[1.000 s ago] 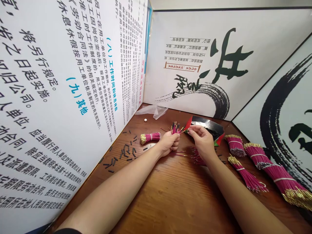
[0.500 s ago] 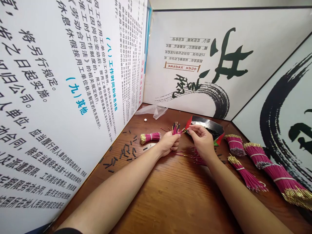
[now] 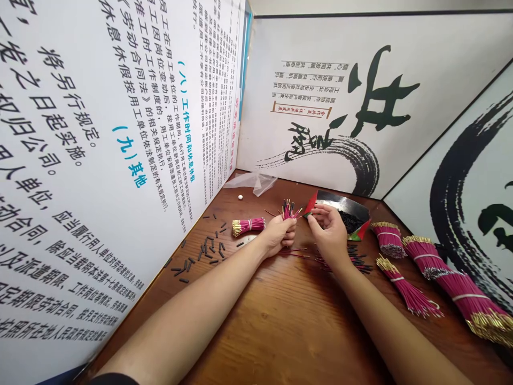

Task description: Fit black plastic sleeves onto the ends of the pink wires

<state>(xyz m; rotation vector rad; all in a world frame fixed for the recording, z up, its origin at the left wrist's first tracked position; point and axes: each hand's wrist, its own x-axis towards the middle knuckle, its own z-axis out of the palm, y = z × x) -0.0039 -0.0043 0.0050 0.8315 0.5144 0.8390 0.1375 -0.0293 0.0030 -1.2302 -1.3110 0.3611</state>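
Note:
My left hand (image 3: 280, 235) is closed round a bunch of magenta wires (image 3: 289, 214), whose gold ends and a few black sleeves stick out past the fingers. To its right, my right hand (image 3: 331, 227) has its thumb and fingertips together, apart from the bunch; what they pinch, if anything, is too small to make out. Behind that hand stands a black box with red flaps (image 3: 339, 200), holding black sleeves (image 3: 352, 220). Wires with black ends (image 3: 358, 262) lie partly hidden beneath my right wrist. A few loose wires (image 3: 294, 252) rest below my left hand.
Loose black sleeves (image 3: 208, 248) are scattered at left near a tied wire bundle (image 3: 248, 225). A clear plastic bag (image 3: 256, 183) and a small white ball (image 3: 240, 197) lie behind. More tied bundles (image 3: 404, 289) line the right side. Printed panels (image 3: 312, 149) wall in the table.
My right hand has moved back from the wire bunch, its fingers curling more, showing more of the box and the black-ended wires. My left hand keeps its grip; the view shifted slightly.

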